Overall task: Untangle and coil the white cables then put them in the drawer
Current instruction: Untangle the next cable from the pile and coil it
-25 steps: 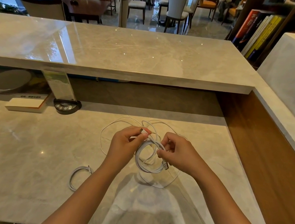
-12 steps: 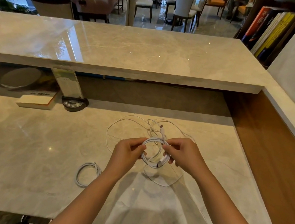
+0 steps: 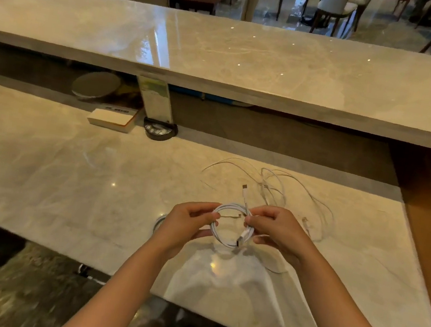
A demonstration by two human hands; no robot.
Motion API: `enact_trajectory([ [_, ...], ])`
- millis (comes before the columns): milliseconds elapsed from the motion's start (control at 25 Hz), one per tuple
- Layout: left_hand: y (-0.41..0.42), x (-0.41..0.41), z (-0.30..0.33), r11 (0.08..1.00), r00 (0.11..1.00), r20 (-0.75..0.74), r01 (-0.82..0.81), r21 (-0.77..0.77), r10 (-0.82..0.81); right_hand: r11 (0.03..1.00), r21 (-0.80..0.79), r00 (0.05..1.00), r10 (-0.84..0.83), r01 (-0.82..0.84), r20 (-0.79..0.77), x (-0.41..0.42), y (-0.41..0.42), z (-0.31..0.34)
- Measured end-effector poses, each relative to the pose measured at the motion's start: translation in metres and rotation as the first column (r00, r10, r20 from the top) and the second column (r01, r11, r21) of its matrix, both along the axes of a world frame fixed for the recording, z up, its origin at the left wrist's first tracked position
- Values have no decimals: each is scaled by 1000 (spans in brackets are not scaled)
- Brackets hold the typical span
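Head view, looking down over a pale marble counter (image 3: 72, 187).

Small round coil of white cable (image 3: 230, 225), several tight loops, held up just above the counter between two bare hands. One short end with a plug (image 3: 244, 187) sticking up from the top of the coil; a larger white connector (image 3: 245, 236) lying along the coil's right side, pointing down.

Left hand (image 3: 186, 225) curled around the coil's left edge, fingers bent and closed, thumb and fingertips pinching the loops. Right hand (image 3: 278, 231) gripping the coil's right edge, thumb and forefinger pinched shut on the strands beside the connector, remaining fingers folded under.

Behind and to the right of the hands, a loose tangle of thin white cable (image 3: 288, 190) sprawled on the counter in wide overlapping loops, one small plug end (image 3: 305, 220) lying near the right hand. Just left of the left wrist, part of another coiled white cable (image 3: 158, 220) flat on the counter, mostly hidden by the hand.

Farther back at left, a white box (image 3: 111, 120) beside a black round device (image 3: 159, 129) with small buttons, both near a raised marble ledge (image 3: 251, 57). Wood panel (image 3: 430, 221) along the right side.
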State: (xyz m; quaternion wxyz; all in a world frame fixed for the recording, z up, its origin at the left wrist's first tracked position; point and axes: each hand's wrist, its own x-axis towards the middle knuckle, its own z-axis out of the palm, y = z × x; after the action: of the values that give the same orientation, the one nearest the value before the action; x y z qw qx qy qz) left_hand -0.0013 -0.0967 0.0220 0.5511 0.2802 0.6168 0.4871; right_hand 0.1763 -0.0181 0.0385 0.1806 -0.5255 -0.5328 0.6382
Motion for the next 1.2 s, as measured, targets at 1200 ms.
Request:
enact_trajectory([
  [1200, -38, -111, -73, 984, 722, -686, -49, -174, -85, 800, 460, 860, 131, -385, 493, -142, -23, -95],
])
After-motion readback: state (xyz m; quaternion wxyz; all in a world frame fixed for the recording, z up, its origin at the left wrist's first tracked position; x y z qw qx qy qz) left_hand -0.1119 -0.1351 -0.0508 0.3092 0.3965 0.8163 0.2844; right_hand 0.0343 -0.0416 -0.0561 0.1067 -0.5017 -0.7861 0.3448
